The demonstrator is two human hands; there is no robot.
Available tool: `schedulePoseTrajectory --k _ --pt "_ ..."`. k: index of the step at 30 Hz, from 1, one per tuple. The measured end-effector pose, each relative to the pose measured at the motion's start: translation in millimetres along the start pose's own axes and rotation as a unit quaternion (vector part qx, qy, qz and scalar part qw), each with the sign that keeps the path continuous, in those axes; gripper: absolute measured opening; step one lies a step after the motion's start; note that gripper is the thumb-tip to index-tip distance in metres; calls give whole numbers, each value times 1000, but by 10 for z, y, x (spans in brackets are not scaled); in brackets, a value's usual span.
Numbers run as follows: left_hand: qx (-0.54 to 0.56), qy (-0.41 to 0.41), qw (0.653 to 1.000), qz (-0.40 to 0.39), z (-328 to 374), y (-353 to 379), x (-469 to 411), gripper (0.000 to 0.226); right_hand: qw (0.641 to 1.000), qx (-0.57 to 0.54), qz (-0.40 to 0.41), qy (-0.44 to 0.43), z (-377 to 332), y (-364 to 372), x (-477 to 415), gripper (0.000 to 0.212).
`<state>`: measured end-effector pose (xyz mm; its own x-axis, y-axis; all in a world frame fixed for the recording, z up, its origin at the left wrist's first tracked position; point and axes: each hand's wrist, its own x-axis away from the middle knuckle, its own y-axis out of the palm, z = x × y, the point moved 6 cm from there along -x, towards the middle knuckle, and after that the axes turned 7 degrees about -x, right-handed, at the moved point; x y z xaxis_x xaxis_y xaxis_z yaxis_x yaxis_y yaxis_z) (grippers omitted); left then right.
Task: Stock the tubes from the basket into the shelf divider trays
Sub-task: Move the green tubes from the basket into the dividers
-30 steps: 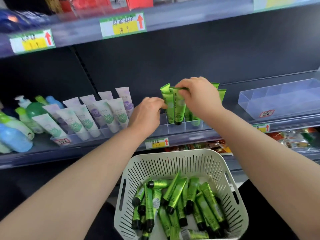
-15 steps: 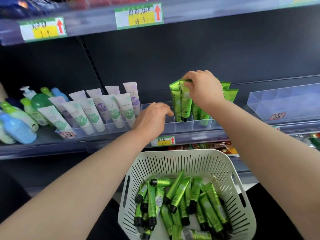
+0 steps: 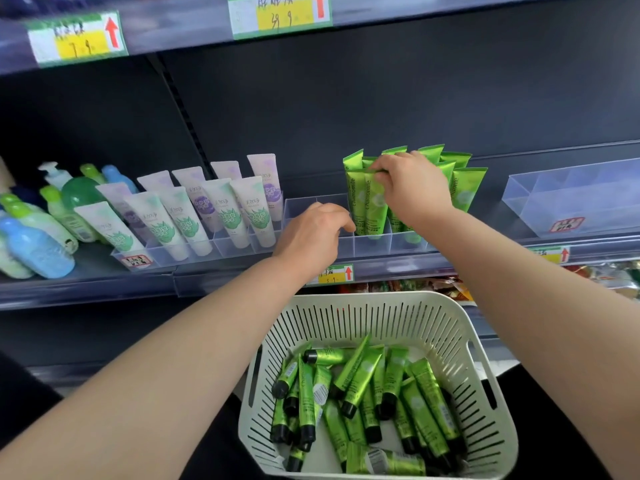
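On the far left of the dark shelf (image 3: 86, 282) stand some round plastic bottles (image 3: 38, 251) in blue and green, leaning close together. Next to them is a clear plastic tray (image 3: 194, 252) with little walls inside, and it holds pale white and purple tubes (image 3: 221, 209) that lean back with their caps down. In the middle sits another clear plastic divider tray (image 3: 372, 242). The left hand (image 3: 311, 237) rests at the left part of this tray with its fingers curled down loosely; I cannot tell if it holds anything. Just beside it, shiny green tubes with black caps (image 3: 367, 206) stand cap down in the tray's slots, close together in rows. The right hand (image 3: 412, 190) is on top of them, and its fingertips pinch the flat top edge of one of the front green tubes. More green tubes stand behind and to the right of that hand. On the far right of the shelf is an empty-looking clear plastic box (image 3: 571, 202) with a small red and white label on its front. Below the shelf, between the two bare arms, is a white plastic basket with slots in its sides (image 3: 450, 327). Many more green tubes (image 3: 363, 393) lie in a messy pile inside it, pointing all ways.
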<state>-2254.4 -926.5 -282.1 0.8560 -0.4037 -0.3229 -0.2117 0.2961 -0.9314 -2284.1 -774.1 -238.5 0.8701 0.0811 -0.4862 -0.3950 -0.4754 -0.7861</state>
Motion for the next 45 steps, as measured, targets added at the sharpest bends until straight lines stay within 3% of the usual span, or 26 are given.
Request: schedulePoseTrajectory --k 6,14,17,24,30,34,37,41,45 --pt "-5 10 1000 0 25 16 3 36 998 33 -46 5 44 131 16 33" --pt "-7 11 1000 8 -13 80 112 34 990 34 79 -109 -173 4 273 31" --pt "-2 7 1000 -6 -13 183 251 33 986 27 83 -145 -196 120 628 36" --pt "29 -48 995 -77 -116 850 857 39 992 41 -69 -95 135 840 1588 38" --pt "35 -106 981 -158 -180 1401 1489 33 970 58 -237 -10 419 1276 2137 48" --pt "47 -139 971 -190 -228 1662 1775 32 938 76 -335 38 608 1515 2469 54" --pt "50 -150 963 -218 -256 1794 1907 30 893 82 -436 76 726 1712 2703 61" --pt "51 -154 962 -221 -231 1852 1889 36 846 97 -522 48 704 1932 2857 69" --pt "58 -148 958 -239 -218 1929 1893 37 829 91 -548 66 711 2057 2945 49"
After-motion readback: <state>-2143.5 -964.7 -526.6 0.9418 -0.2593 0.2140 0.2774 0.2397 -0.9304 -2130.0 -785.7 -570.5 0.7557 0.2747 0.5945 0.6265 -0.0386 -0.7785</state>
